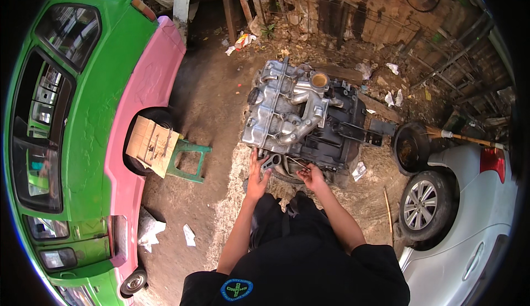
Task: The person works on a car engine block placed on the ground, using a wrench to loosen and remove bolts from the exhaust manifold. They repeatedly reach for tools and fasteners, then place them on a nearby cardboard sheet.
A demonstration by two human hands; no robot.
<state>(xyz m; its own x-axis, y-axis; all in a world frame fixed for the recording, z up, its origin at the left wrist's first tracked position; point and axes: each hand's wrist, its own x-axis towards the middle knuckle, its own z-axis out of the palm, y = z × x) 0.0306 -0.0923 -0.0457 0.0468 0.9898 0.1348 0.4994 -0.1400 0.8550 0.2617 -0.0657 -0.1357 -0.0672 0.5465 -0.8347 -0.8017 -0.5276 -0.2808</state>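
Observation:
In front of me an engine [287,104] sits on the ground, silver metal on its left and black on its right. My left hand [256,180] is at the engine's near left edge, fingers stretched out against it. Between its fingertips and thumb is a grey metal bracket [270,162], which looks attached to the engine. My right hand [312,177] is closed in a pinch at the near side. From its fingers a thin metal rod-like tool [298,164] points left toward the engine; its far end is too small to tell.
A green and pink van [118,80] stands on the left. Beside it a green stool [190,162] bears cardboard [146,140] with several thin tools. To the right are a black basin [411,147], a stick [388,209] and a silver car [475,195]. Litter lies near the back wall.

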